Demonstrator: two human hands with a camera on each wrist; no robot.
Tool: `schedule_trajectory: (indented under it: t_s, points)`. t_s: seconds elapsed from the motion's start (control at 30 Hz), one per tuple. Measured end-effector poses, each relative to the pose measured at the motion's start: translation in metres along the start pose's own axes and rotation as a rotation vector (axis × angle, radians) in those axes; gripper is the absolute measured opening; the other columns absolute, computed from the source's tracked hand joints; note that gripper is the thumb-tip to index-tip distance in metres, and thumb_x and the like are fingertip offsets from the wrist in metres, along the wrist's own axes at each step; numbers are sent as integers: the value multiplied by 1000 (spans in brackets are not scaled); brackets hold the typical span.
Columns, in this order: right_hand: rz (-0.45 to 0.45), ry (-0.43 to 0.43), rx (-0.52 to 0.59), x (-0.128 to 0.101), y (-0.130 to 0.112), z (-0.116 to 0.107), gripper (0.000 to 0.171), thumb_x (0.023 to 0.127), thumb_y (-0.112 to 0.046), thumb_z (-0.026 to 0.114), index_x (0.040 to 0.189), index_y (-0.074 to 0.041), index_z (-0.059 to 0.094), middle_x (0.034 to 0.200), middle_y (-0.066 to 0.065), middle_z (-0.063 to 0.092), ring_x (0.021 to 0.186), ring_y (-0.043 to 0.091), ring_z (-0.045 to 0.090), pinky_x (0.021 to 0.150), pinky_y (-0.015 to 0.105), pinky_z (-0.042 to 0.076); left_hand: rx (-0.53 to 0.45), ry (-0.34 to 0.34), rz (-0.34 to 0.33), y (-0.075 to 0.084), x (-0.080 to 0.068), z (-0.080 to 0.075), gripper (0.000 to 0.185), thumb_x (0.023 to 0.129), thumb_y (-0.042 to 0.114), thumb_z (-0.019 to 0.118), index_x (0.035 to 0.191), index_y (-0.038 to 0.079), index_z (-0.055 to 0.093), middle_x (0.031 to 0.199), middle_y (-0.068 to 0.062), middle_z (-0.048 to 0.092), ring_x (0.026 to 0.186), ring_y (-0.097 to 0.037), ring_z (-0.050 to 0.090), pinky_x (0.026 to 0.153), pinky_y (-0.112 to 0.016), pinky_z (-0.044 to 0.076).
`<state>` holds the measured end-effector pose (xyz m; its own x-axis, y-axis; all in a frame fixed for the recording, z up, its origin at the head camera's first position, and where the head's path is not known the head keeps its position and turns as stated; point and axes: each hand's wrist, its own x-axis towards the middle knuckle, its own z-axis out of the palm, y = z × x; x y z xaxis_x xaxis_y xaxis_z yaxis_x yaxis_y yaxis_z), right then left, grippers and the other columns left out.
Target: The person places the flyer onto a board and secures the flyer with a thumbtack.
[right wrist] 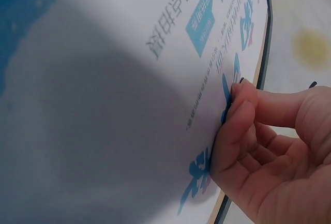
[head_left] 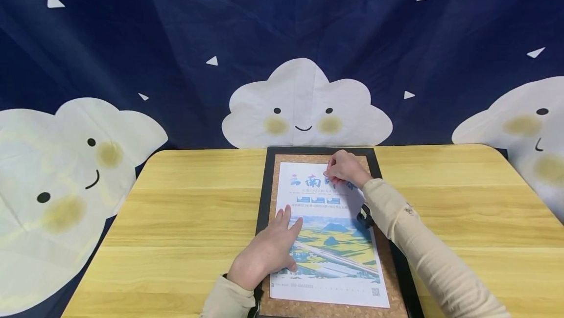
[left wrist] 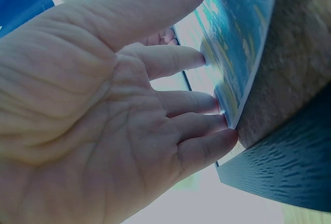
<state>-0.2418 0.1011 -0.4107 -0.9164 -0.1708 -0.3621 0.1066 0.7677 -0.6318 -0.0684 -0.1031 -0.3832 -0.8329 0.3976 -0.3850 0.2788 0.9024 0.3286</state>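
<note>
A printed poster (head_left: 326,259) with blue lettering and a yellow-and-blue landscape lies on a black-framed cork board (head_left: 392,279). My left hand (head_left: 270,247) is spread over the poster's left side, with fingers extended. In the left wrist view, its fingertips (left wrist: 227,131) touch the sheet near its edge. Up at the title, my right hand (head_left: 345,169) has thumb and index finger pinched together against the paper. A tiny dark speck (right wrist: 241,79) shows at those fingertips in the right wrist view; its kind is hidden. The other right fingers curl against the sheet.
The board lies on a light wood-grain table (head_left: 189,220), its far end by the table's back edge. A dark blue curtain (head_left: 176,39) printed with smiling white clouds (head_left: 304,98) hangs behind. A black strap camera (head_left: 364,215) sits at the right wrist.
</note>
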Motion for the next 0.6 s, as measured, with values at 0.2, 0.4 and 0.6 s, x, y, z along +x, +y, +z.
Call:
schedule_trajectory:
  t_s: [0.2, 0.4, 0.6]
  points:
    - [-14, -3, 23, -1, 2, -2, 13, 96, -7, 74, 87, -1, 67, 69, 5, 65, 58, 13, 60, 54, 21, 49, 1, 0, 2, 1, 0, 0, 93, 76, 19, 94, 155, 4, 47, 167, -25, 22, 154, -40, 23, 112, -53, 42]
    - [-14, -6, 62, 0, 7, -2, 19, 94, -9, 78, 83, -1, 64, 65, 4, 66, 54, 11, 61, 52, 21, 49, -3, 0, 4, 0, 0, 0, 93, 76, 19, 94, 155, 4, 47, 168, -25, 22, 155, -40, 23, 111, -53, 43]
    - [-18, 18, 26, -2, 4, -1, 23, 94, -15, 79, 84, 0, 64, 63, 3, 64, 53, 10, 59, 51, 21, 46, 1, -15, 0, 0, 1, -1, 94, 76, 20, 93, 156, 5, 45, 169, -24, 20, 155, -39, 21, 110, -52, 45]
